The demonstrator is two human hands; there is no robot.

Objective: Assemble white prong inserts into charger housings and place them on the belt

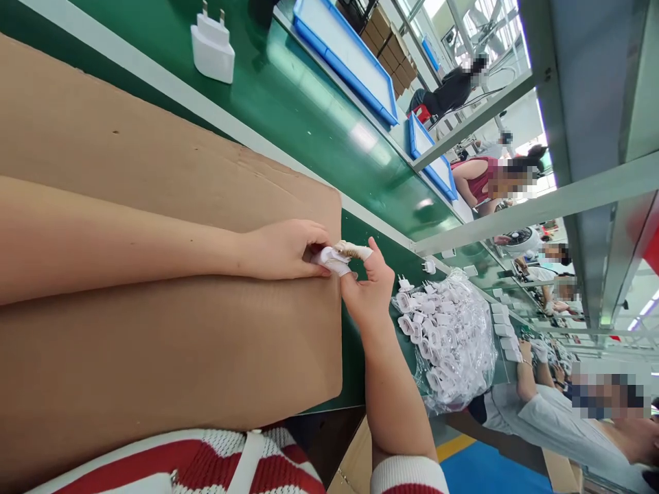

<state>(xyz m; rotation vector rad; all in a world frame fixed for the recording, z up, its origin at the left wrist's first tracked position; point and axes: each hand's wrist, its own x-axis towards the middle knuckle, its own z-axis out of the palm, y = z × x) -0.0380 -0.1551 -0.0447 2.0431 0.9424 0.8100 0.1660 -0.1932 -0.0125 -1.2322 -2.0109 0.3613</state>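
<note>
My left hand (285,248) reaches in from the left across a brown cardboard sheet (154,158), its fingers pinched on a small white charger plug (328,259). My right hand (368,291) comes up from the bottom and grips the same plug from the other side. A beige cover wraps one of its fingertips. Both hands meet at the cardboard's right edge, just above the green conveyor belt (319,116). Most of the plug is hidden by the fingers.
A clear plastic bag full of white plugs (456,336) lies on the belt just right of my right hand. One white plug (212,46) stands on the belt at top left. Blue trays (344,48) line the far side. Other people (546,412) work along the belt at right.
</note>
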